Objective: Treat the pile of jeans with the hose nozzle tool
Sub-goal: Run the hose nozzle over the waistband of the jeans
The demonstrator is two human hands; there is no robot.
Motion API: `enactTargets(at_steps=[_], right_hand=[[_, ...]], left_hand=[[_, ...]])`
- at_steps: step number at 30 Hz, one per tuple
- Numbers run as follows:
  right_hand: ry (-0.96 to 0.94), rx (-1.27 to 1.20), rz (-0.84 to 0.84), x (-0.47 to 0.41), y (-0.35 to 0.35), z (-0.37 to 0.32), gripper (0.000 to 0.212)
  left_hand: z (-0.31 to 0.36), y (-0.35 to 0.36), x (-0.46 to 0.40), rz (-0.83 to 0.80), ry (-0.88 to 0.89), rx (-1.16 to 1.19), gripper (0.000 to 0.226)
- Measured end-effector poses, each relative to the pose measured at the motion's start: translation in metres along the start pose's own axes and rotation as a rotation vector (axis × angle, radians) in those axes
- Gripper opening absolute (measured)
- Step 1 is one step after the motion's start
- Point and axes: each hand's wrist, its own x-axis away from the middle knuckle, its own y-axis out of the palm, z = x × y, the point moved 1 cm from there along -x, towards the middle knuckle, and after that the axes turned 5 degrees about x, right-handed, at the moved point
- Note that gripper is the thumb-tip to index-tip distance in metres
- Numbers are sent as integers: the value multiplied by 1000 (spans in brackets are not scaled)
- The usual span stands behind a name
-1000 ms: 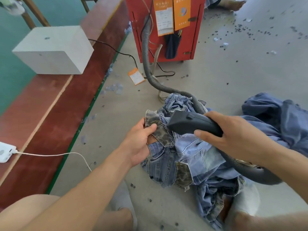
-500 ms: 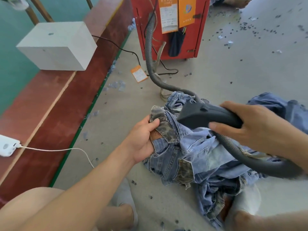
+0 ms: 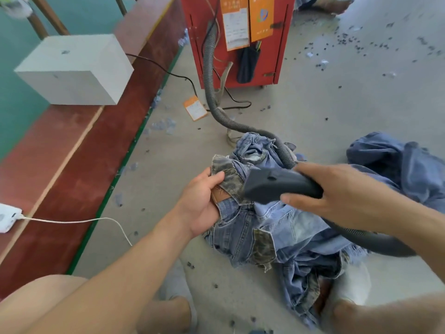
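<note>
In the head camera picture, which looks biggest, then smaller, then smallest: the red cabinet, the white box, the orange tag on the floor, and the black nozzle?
1. Red cabinet, though cut off at the top
2. White box, close to the cabinet, so unsure
3. Black nozzle, nearer the camera, so it looks enlarged
4. Orange tag

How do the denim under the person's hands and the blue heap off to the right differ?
The pile of jeans is lighter, faded blue with camouflage patches; the blue heap is darker and plain. The left hand grips the pile's waistband and the right hand holds the hose nozzle against it; nobody touches the heap. Both lie crumpled on the floor.
</note>
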Motion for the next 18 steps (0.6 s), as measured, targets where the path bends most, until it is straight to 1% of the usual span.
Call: enactTargets(at_steps=[2, 4, 6, 8, 11, 15, 18], right_hand=[[4, 12, -6, -2, 14, -5, 40], [43, -12, 79, -14, 27, -10, 38], [127, -44, 169, -17, 29, -11, 38], [158, -83, 211, -12, 28, -9, 38], [145, -94, 175, 7, 25, -2, 33], [173, -128, 125, 25, 30, 7, 36], [185, -146, 90, 33, 38, 7, 37]], left_hand=[[-2, -2, -2, 18, 7, 4, 33], [-5, -3, -4, 39, 26, -14, 37], [-9, 2, -6, 53, 37, -53, 38], [-10, 7, -8, 68, 51, -63, 39], [-12, 15, -11, 84, 61, -75, 40], [-21, 23, -5, 58, 73, -103, 33], [-30, 25, 2, 58, 80, -134, 34]])
